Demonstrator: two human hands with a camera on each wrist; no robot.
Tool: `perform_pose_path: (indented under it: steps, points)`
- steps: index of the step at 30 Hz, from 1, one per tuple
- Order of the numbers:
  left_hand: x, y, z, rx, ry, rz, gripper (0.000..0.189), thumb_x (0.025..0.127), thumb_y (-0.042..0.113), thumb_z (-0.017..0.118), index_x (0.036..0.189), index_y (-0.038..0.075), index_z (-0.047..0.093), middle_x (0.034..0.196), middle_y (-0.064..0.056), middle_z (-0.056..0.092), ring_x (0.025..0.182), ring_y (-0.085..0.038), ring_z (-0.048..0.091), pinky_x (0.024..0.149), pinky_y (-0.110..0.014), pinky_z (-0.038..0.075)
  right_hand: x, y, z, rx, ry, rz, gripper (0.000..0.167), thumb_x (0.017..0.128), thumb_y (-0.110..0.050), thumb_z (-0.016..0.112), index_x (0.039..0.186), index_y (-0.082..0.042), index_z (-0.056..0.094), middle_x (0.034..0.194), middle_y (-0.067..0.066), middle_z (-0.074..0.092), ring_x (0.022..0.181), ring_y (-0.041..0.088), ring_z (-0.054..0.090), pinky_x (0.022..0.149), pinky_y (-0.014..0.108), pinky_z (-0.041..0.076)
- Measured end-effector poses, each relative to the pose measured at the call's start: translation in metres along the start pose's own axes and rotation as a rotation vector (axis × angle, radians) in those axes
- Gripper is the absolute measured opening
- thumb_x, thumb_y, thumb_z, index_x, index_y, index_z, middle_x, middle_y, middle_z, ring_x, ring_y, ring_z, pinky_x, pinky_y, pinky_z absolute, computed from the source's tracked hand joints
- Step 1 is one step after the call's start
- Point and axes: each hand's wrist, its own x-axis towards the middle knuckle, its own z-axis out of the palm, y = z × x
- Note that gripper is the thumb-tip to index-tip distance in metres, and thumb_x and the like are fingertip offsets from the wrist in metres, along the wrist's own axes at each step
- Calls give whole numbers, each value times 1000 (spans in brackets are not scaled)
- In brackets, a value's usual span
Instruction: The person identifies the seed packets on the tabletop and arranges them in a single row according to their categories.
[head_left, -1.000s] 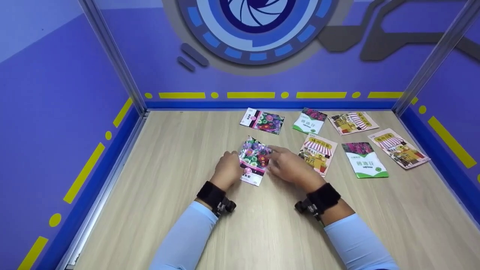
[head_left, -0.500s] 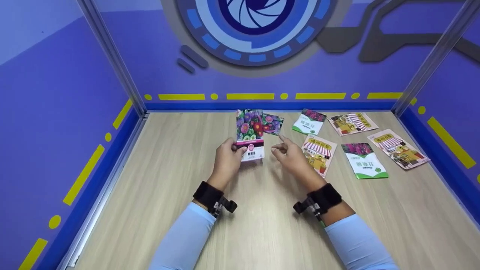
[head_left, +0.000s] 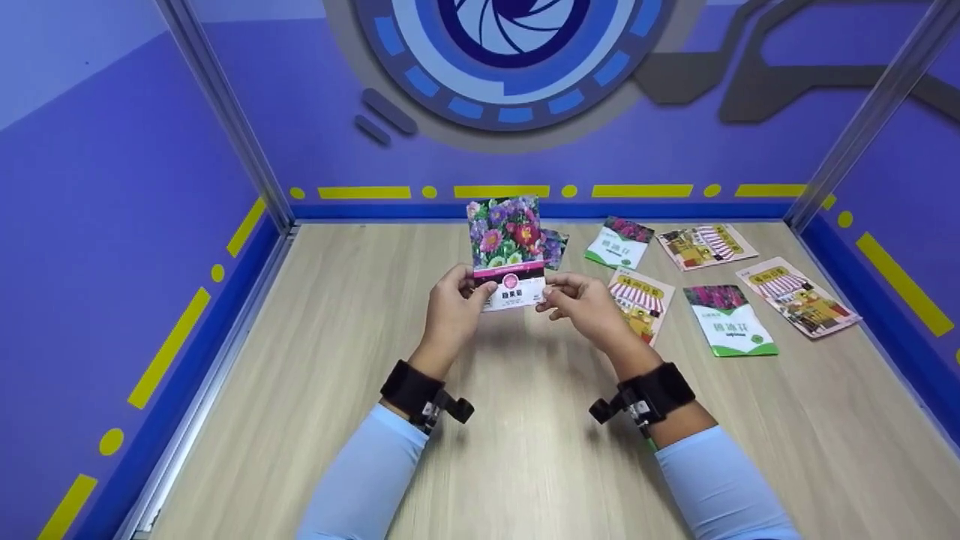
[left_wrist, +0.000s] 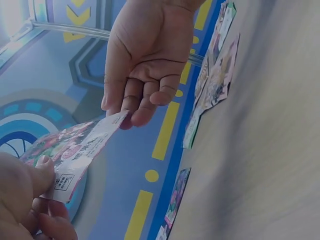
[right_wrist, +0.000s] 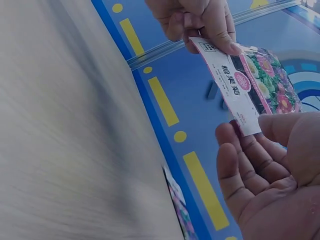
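A flower seed packet [head_left: 508,251] is held up above the table, its flower picture at the top and white label below. My left hand [head_left: 452,311] grips its lower left corner, thumb in front and fingers behind. At the lower right corner my right hand [head_left: 589,307] pinches the edge; in the right wrist view the thumb of this right hand [right_wrist: 285,170] lies by the front and its fingers are behind. Partly hidden behind the held packet, a matching flower packet [head_left: 555,247] lies on the table.
To the right lie green-and-white packets [head_left: 731,321] and several pink packets with striped awnings [head_left: 797,298]; one pink packet [head_left: 641,300] is partly covered by my right hand. Printed blue wall panels [head_left: 337,135] enclose the wooden table [head_left: 525,450] at the back and sides.
The flower packet has been raised from the table and turned upright in my left hand. My right hand left its edge, then came back to the lower right corner.
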Motion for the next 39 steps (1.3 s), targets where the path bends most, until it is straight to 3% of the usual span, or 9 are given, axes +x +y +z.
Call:
perform_pose_path:
  steps: [4,10,16,22,39]
  points:
    - [-2,5,-2,-14,-36,-10,22,89,31,74,101,15,64,85,1,66,75,-13,57,60,-23,47,-3,-5,-3,-16,5,-18,32,92,-35,70,113,-11,70,100,11,73,84,21,74,69,30,60]
    - [-6,6,-2,-52,-92,-3,22,94,32,68,111,18,65,87,0,64,80,-14,56,64,-26,48,-6,-10,-6,-13,-13,-45,28,92,-32,70,104,-6,70,93,13,71,74,24,72,62,31,60]
    - [-5,10,-3,-32,-124,15,26,98,28,61,122,17,64,90,-1,60,82,-15,54,69,-27,47,-7,-17,-12,-1,8,-61,32,91,-35,71,104,-6,71,95,13,70,74,24,72,66,36,61]
    - [-6,16,-6,-19,-111,21,15,98,26,62,110,19,66,88,0,59,81,-15,54,67,-27,46,-8,-25,-14,-22,-13,-90,33,91,-37,71,104,-7,71,98,14,71,75,25,73,69,40,62]
    - [-6,29,-17,-45,-82,52,14,97,26,64,107,18,69,85,0,64,80,-15,57,64,-26,48,-11,-35,-18,-26,-79,-214,35,93,-32,69,105,1,68,91,12,73,71,22,72,63,35,61]
